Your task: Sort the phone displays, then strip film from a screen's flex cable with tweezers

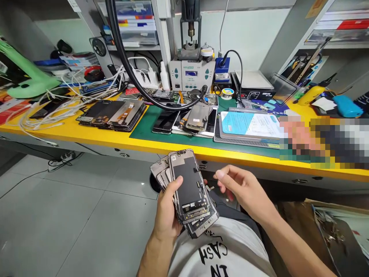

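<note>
My left hand [168, 209] is wrapped round a fanned stack of phone screens [187, 184], held over my lap with their backs facing up. Its thumb presses on the top screen, which has a black back and small connectors along its right edge and lower end. Several more screens stick out beneath it at the upper left and the lower right. To the right of the stack, apart from it, my right hand [238, 184] is raised with thumb and index finger pinched together; whatever may be between the fingertips is too small to make out.
On the yellow bench [95, 140] lie a stack of dark screens [115, 113], a green mat [144, 132], phones and a clear-covered booklet [248, 125]. A thick black cable [123, 57] arches to the soldering station [191, 75]. White cables [37, 119] tangle at left.
</note>
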### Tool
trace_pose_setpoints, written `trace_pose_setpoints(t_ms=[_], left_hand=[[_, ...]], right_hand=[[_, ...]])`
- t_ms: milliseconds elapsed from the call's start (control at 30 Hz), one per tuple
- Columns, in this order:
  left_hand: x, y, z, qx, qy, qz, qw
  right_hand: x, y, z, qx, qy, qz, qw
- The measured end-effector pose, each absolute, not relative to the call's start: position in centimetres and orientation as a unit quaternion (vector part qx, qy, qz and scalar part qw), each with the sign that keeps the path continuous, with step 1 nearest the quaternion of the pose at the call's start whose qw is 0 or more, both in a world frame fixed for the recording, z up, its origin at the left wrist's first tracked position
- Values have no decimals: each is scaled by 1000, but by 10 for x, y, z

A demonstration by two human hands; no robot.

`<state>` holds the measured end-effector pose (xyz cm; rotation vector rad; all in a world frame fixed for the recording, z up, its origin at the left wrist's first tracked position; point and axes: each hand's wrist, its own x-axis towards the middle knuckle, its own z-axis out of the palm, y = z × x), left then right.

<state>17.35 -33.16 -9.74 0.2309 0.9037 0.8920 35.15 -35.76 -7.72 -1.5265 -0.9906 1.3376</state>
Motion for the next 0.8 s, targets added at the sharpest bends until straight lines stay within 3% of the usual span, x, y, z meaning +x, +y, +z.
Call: trace_pose_setpoints(t_ms=[200, 533, 800], left_hand=[[180, -338, -98, 107, 500, 441, 737], [180, -343, -95, 106, 441, 417, 787], [184, -344, -95, 25, 377, 429, 821]], right_hand=[[347, -345, -81, -585, -411, 590, 375], [347, -339, -88, -575, -374, 645, 336], [346, -342, -82, -615, -395, 607, 312]])
